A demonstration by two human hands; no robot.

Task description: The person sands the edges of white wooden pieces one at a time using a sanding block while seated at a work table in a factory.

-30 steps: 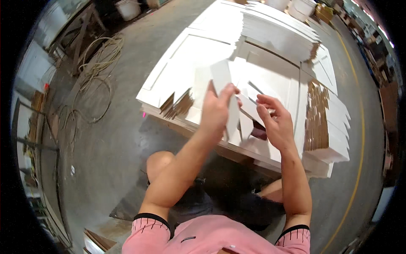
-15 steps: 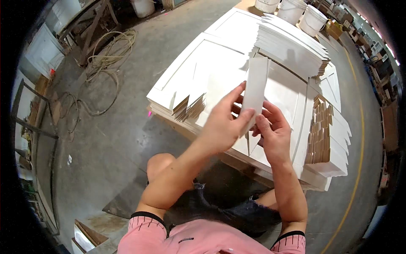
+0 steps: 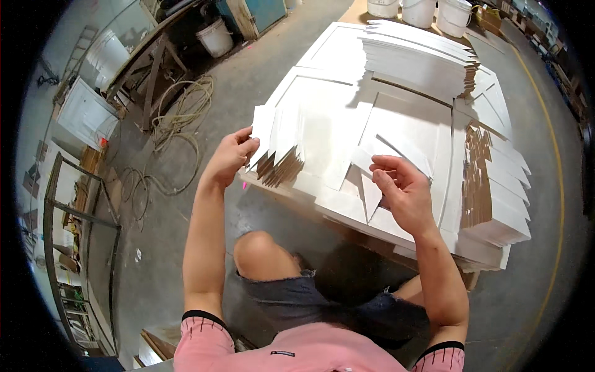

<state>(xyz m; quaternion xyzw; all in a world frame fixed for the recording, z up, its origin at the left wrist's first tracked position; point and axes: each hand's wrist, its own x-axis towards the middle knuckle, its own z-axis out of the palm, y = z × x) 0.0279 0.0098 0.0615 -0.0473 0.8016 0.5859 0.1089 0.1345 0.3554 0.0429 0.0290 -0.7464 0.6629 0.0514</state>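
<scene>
My left hand [image 3: 234, 155] is closed on the near edge of a white flat strip [image 3: 263, 127], at the left side of a stack of similar white strips [image 3: 286, 139] with pointed brown ends. My right hand [image 3: 404, 193] is over the near middle of the white panels, its thumb and fingers curled together. Whether anything small is in that pinch cannot be made out. Right beside its fingertips lie loose white strips [image 3: 370, 154], one of them slanting behind the hand. A narrow triangular piece [image 3: 370, 197] points toward me just left of the right hand.
White framed panels [image 3: 325, 93] cover the worktable. A tall stack of white pieces [image 3: 421, 65] stands at the far side, another stack [image 3: 489, 192] at the right. White buckets [image 3: 418, 12] stand beyond. On the floor at left lie a coiled hose [image 3: 180, 111] and a metal frame [image 3: 80, 217].
Both hands were together at a white strip held up over the middle. My left hand has moved left to the strip stack; my right hand stays near the middle, lower and apart.
</scene>
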